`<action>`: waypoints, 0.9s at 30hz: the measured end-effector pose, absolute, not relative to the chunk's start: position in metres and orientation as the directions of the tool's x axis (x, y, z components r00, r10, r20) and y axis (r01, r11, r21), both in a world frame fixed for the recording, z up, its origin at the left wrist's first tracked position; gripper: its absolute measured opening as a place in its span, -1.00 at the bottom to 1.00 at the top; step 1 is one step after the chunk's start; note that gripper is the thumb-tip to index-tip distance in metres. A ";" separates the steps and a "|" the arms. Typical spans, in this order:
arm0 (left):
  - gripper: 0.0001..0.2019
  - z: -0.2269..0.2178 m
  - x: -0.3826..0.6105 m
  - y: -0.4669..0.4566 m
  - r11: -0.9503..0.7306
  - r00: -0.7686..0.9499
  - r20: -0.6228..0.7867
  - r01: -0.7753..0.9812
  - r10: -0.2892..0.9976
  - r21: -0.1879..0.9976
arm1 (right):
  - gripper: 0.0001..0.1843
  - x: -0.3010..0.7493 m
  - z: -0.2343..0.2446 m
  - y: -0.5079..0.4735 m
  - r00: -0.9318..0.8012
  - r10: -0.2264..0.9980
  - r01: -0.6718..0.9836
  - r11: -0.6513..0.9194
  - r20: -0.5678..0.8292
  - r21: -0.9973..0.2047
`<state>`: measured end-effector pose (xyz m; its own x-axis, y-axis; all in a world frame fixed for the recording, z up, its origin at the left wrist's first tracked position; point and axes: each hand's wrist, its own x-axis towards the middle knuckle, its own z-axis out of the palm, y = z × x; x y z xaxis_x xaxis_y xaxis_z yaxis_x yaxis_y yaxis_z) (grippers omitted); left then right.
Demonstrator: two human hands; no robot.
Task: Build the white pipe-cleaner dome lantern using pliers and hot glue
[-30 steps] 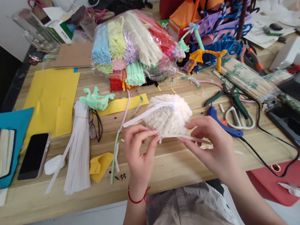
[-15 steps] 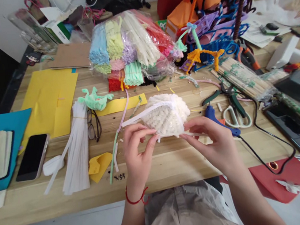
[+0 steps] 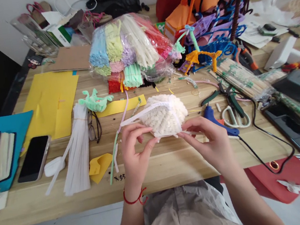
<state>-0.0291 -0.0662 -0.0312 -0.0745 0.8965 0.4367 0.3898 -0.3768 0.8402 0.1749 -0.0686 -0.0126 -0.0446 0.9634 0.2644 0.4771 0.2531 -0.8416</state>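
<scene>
White bundle (image 3: 162,114) on the tabletop (image 3: 171,168) between both hands, right hand (image 3: 211,137) pinching a thin strip (image 3: 166,136) along its near edge, left hand (image 3: 133,153) at its left side, thumb and fingertips slightly parted, glue gun (image 3: 225,127) beside the right hand.

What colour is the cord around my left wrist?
The cord around your left wrist is red; it shows best in the head view.
</scene>
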 end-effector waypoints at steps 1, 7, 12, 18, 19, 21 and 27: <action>-0.79 -0.033 -0.029 -0.066 -0.382 -0.084 0.442 0.376 0.893 0.844 | -0.91 0.175 -0.012 -0.068 -0.047 0.963 0.478 0.256 0.267 -0.840; -0.35 -0.041 -0.032 -0.061 -0.403 -0.193 0.485 0.347 0.853 0.847 | -0.91 0.174 -0.012 -0.067 -0.061 0.954 0.474 0.286 0.293 -0.833; -0.22 -0.048 -0.040 -0.049 -0.384 -0.080 0.421 0.287 0.904 0.878 | -0.91 0.175 -0.009 -0.065 -0.038 0.933 0.541 0.320 0.358 -0.778; -0.30 -0.050 -0.046 -0.039 -0.314 0.051 0.310 0.188 0.949 0.931 | -0.91 0.178 -0.006 -0.061 -0.095 0.937 0.542 0.333 0.338 -0.771; -0.32 -0.050 -0.046 -0.038 -0.302 0.054 0.297 0.176 0.953 0.937 | -0.92 0.179 -0.005 -0.060 -0.109 0.936 0.535 0.340 0.336 -0.773; -0.35 -0.048 -0.046 -0.037 -0.280 0.051 0.275 0.151 0.960 0.948 | -0.94 0.180 -0.005 -0.059 -0.133 0.934 0.529 0.349 0.331 -0.774; -0.37 -0.046 -0.044 -0.036 -0.238 0.044 0.235 0.094 0.971 0.967 | -0.91 0.180 -0.004 -0.057 -0.123 0.938 0.531 0.338 0.324 -0.777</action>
<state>-0.0444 -0.0359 -0.0455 0.0445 0.9711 0.2347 0.0938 -0.2379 0.9667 0.1803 -0.0572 -0.0044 -0.1229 0.9379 0.3244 0.5307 0.3383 -0.7771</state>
